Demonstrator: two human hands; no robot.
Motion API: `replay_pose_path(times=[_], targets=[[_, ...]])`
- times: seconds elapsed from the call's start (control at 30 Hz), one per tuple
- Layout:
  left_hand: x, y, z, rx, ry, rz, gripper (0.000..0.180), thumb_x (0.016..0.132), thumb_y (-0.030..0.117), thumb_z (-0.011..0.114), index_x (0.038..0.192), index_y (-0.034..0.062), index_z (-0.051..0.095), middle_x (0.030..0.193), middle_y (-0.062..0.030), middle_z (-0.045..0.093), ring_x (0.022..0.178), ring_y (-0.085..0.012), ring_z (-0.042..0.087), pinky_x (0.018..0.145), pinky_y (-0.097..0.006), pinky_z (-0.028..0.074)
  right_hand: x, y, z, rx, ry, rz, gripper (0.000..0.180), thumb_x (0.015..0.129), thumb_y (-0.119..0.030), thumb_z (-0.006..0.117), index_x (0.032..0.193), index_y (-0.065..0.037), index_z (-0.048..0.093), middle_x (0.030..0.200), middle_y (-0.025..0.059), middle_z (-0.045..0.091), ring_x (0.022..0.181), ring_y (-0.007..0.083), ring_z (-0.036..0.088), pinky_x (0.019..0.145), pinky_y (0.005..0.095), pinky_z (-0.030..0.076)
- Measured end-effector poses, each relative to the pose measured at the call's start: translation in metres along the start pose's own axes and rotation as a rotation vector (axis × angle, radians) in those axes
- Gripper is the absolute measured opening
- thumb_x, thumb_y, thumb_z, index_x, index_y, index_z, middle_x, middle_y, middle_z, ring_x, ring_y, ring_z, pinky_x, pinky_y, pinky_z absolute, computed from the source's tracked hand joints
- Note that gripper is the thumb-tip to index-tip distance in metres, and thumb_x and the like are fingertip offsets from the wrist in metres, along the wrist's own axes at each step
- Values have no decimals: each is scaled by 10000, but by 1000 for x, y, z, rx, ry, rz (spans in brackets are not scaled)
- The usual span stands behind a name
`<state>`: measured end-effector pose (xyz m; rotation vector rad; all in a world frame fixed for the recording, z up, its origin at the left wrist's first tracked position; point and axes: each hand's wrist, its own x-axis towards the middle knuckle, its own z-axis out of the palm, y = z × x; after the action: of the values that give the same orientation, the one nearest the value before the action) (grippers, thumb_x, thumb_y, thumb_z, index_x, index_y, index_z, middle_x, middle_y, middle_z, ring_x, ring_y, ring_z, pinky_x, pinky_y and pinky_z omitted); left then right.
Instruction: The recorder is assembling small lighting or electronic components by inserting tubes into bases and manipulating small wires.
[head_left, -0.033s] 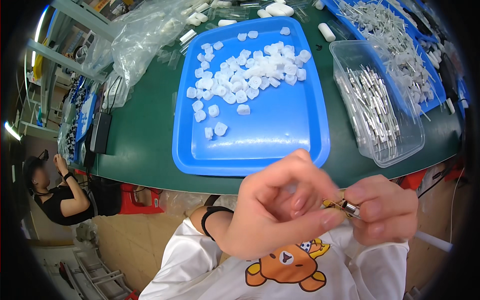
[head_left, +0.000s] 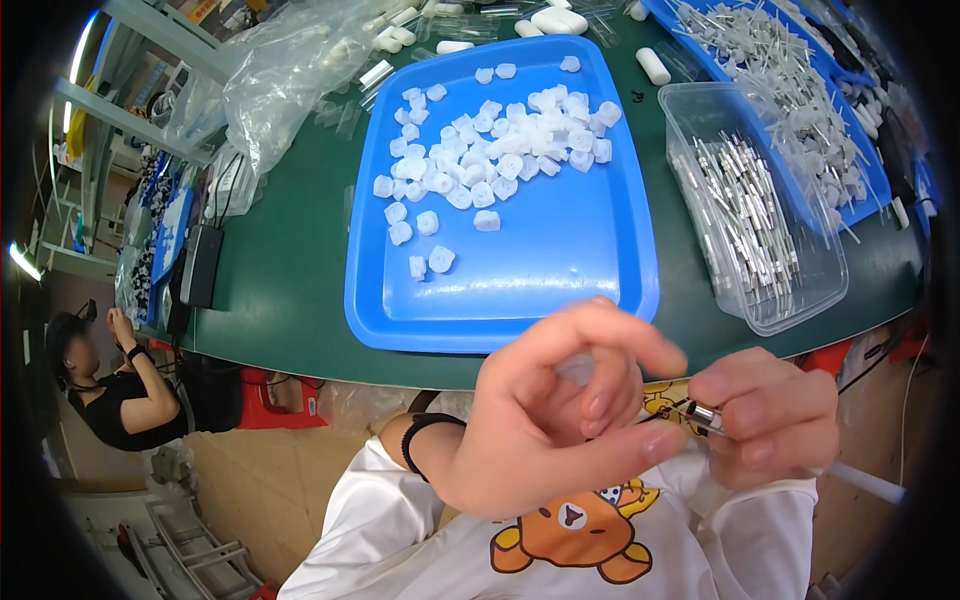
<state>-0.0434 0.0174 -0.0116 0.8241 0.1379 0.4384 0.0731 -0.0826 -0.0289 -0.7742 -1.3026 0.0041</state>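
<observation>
Right hand (head_left: 765, 420) is pinching a seemingly unfinished metal part (head_left: 703, 417) off the desk's (head_left: 275, 290) near edge; left hand (head_left: 545, 410) is holding thumb and forefinger spread; caps (head_left: 509, 165) are lying loose

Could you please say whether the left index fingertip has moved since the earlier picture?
Yes, the left index fingertip has shifted up the view, toward the blue tray.
</observation>
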Motion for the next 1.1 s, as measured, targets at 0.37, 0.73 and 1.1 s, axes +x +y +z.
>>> replay_pose_path(times=[0.37,0.73,1.1], targets=[[4,5,-13,235,-207,156,381,594,-62,639,940,-29,482,707,20,343,592,-47,330,492,-182,290,3,0,-4,181,8,116,234,661,106,587,850,33,470,920,222,504,841,382,566,712,409,504],[12,22,-3,23,-25,-65,620,802,198,378,1249,-151,129,843,-113,517,590,-100,381,542,-192,343,9,-9,-6,-63,-50,71,186,756,-30,579,848,-102,434,866,52,419,737,196,527,614,280,432],[15,7,-18,71,-206,119,383,718,-11,559,1059,6,386,1041,-229,492,685,-184,535,517,-210,416,10,-9,-13,-115,-136,-34,214,726,-20,589,860,-94,440,881,64,416,757,216,528,592,289,437]])
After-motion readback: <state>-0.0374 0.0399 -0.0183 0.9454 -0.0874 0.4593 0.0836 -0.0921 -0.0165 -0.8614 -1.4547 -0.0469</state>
